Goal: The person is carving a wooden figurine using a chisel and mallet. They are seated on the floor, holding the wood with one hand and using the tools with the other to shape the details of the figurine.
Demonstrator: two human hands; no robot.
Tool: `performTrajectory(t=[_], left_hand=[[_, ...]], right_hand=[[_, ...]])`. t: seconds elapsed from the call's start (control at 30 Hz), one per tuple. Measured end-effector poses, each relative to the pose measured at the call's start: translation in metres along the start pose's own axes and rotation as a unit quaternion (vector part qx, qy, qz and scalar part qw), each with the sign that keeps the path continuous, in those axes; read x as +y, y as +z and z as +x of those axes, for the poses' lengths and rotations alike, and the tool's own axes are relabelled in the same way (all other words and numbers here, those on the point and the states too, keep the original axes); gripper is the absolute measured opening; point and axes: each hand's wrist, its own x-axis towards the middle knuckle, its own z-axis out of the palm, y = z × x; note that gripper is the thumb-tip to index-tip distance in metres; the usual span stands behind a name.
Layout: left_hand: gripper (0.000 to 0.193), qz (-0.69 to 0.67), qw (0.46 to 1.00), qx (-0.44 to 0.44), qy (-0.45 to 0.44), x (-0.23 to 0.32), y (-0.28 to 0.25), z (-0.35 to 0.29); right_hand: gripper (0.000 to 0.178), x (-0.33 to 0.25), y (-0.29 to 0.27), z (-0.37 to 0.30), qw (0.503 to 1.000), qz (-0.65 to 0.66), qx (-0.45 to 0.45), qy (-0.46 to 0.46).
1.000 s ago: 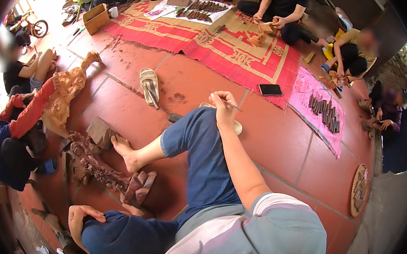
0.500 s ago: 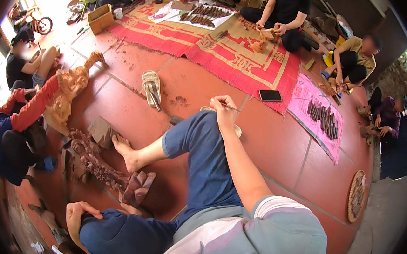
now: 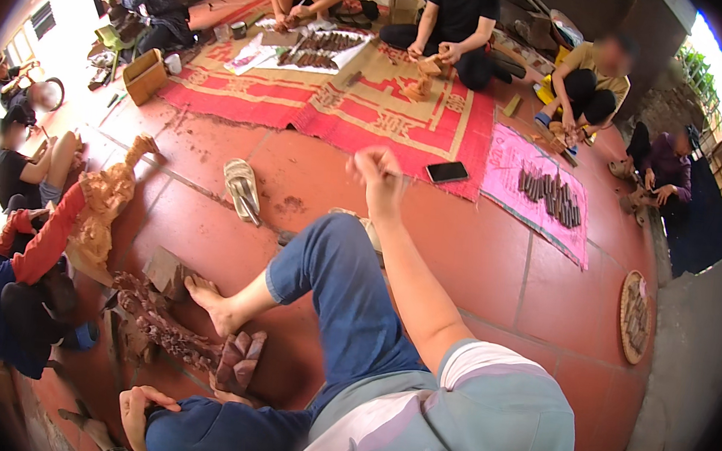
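My right hand [image 3: 375, 179] is raised in front of my bent knee, smeared by motion. Its fingers look closed; the thin stick-like tool seen in them half a second ago is now hardly visible. My left hand [image 3: 139, 408] lies loosely bent over my left knee [image 3: 226, 437], with no object visible in it. Between my bare foot and that knee lies a reddish-brown wood carving [image 3: 168, 325] with a knobbly, branching surface and a blocky base [image 3: 239, 361]. A wooden block [image 3: 166, 273] sits by my toes.
Sandals [image 3: 242, 189] lie on the tiles, near a phone [image 3: 447, 173] on the red mat [image 3: 385, 146]. Dark wooden pieces cover a pink cloth [image 3: 507, 170]. A round basket [image 3: 634, 318] stands at right. Several people work around; one at left holds a pale wood carving [image 3: 103, 211].
My right hand has swung slightly up and to the left, becoming blurred. The view has shifted, so the mat and people sit farther left. My left hand stays on my knee.
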Motion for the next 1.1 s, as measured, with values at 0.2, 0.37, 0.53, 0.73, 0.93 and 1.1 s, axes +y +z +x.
performTrajectory(t=[0.2, 0.37, 0.53, 0.73, 0.93, 1.1], left_hand=[[0.036, -0.001, 1.000, 0.020, 0.010, -0.008, -0.013, -0.009], [0.040, -0.019, 0.999, 0.026, 0.026, -0.001, 0.003, -0.006], [0.038, -0.041, 0.998, 0.040, 0.037, -0.001, 0.005, -0.009], [0.031, 0.176, 0.937, -0.278, -0.119, 0.049, -0.015, 0.048], [0.031, 0.343, 0.849, -0.398, -0.058, 0.093, 0.071, 0.106], [0.047, 0.482, 0.705, -0.518, -0.054, 0.047, 0.132, 0.116]], right_hand=[[0.021, -0.161, 0.037, 0.004, 0.947, 0.080, 0.012, -0.310], [0.022, -0.201, 0.026, -0.013, 0.852, 0.075, -0.004, -0.517], [0.020, -0.194, 0.030, -0.029, 0.859, 0.075, -0.022, -0.505], [0.022, -0.167, 0.036, -0.034, 0.893, 0.071, -0.021, -0.443], [0.022, -0.154, 0.040, -0.045, 0.910, 0.065, -0.011, -0.409], [0.023, -0.145, 0.042, -0.048, 0.917, 0.034, -0.027, -0.397]])
